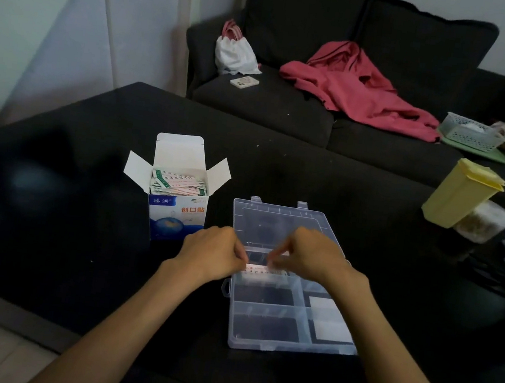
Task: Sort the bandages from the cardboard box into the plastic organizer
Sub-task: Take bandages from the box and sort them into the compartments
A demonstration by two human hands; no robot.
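- Right now both hands meet over the plastic organizer (292, 293), which lies open on the black tabletop (78, 232) toward its near edge, lid flat behind the tray.
- Left hand (213, 250) pinches one end of a small bunch of bandages (262, 269), fingers curled round it.
- Right hand (310, 255) pinches the other end, fingertips pointing down onto the strips.
- The bunch sits just above the tray's far-left compartment; whether it touches the divider I cannot tell.
- Two white squares (322, 306) lie in the right-hand compartments.
- The cardboard box (176, 200) stands upright just left of the organizer, flaps open, packed with more wrapped strips.
- Toward the right edge of the tabletop stands a yellow container (459, 193), tilted against a clear jar (484, 222).
- Behind, a dark sofa (288, 106) carries a pink garment (354, 89), a white bag (234, 50) and a phone (244, 81).
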